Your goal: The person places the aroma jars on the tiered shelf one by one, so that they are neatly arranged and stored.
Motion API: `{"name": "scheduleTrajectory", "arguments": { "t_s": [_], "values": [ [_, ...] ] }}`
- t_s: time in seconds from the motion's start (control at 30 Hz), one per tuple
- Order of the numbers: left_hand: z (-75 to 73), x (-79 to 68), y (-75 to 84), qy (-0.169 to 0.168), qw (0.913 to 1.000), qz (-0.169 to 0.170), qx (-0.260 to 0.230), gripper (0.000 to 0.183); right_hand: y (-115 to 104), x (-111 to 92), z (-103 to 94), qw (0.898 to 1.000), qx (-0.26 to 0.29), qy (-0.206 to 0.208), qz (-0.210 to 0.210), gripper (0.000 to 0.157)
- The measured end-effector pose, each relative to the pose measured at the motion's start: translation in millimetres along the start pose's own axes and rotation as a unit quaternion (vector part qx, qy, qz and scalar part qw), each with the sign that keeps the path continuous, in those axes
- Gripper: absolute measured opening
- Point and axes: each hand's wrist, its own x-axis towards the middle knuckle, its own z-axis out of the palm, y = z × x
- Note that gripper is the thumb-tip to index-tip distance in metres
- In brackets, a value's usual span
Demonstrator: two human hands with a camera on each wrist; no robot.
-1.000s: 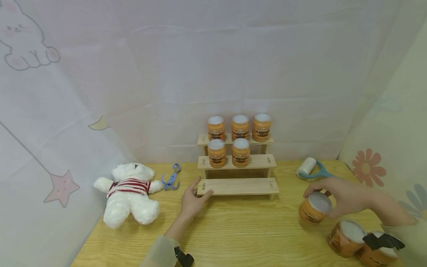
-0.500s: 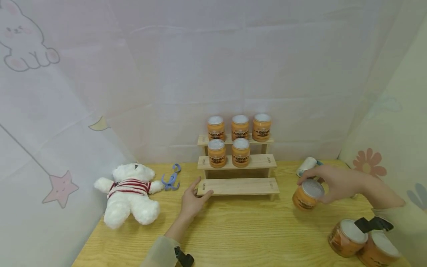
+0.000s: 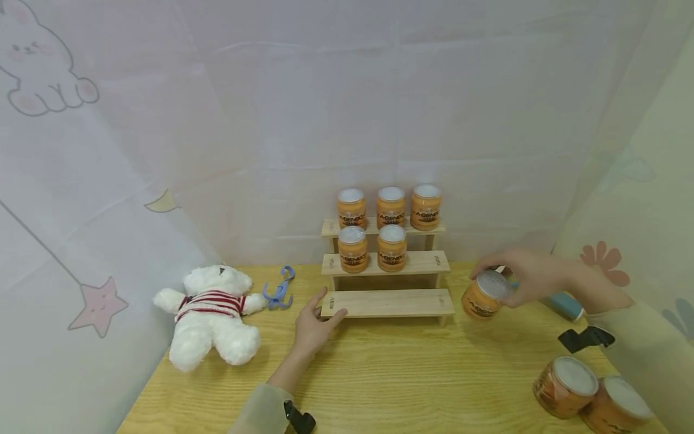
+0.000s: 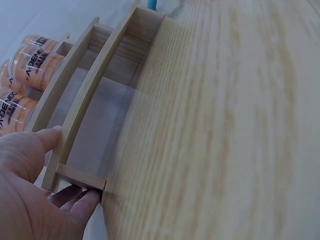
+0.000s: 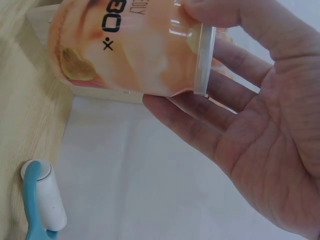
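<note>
right hand (image 3: 528, 276) pinches 1 orange jar (image 3: 479, 301), partly cropped in right wrist view. left hand (image 3: 311, 330) grips wooden rack (image 3: 387, 302) at 1 end, hold partly hidden. roller (image 5: 52, 205) mostly obscured in head view.

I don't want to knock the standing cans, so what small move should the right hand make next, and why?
Probably raise the held can and move it over the bare right end of the middle shelf: the right hand holds it on that side, the top shelf bears three cans, the middle only two, and the left hand grips the lower shelf.
</note>
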Motion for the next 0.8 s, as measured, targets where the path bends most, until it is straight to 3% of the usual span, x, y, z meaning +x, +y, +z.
{"name": "scheduleTrajectory", "arguments": {
  "t_s": [0.53,0.8],
  "values": [
    [-0.1,0.8,-1.4,0.001,0.9999,0.002,-0.012,0.085,12,43,-10.9,0.998,0.038,0.0,0.05,0.055],
    [0.0,2.7,-1.9,-0.001,1.0,-0.003,-0.008,0.086,17,64,-12.9,0.996,0.067,0.03,0.052,0.057]
  ]
}}
